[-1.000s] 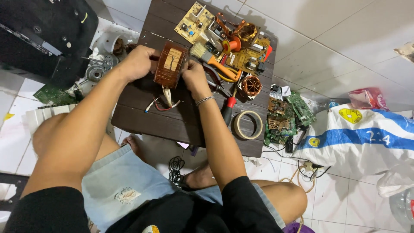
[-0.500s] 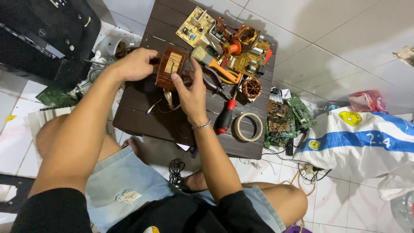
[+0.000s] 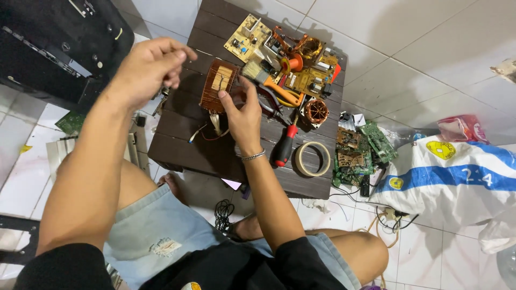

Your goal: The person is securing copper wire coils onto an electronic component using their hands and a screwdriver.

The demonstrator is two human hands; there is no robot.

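Your right hand rests its fingertips on the brown transformer, thumb and forefinger touching its near right edge without closing round it; the transformer lies flat on the dark wooden table, near the middle of the table's left half. Your left hand is lifted above the table's left edge, to the left of the transformer, fingers pinched together; whether it holds a thin wire you cannot tell from here. Short loose wires trail from the transformer's near end across the table top.

Beyond the transformer, at the table's far end, lies a tan circuit board, and right of that a heap of copper coils and boards. Just right of the transformer sit a brush with an orange handle and dark pliers. A red-handled screwdriver lies right of your right wrist, with a roll of tape beside it toward the table's right near corner, and a round copper winding farther back. Off the table's right edge, green circuit boards lie on the tiled floor next to a white and blue sack
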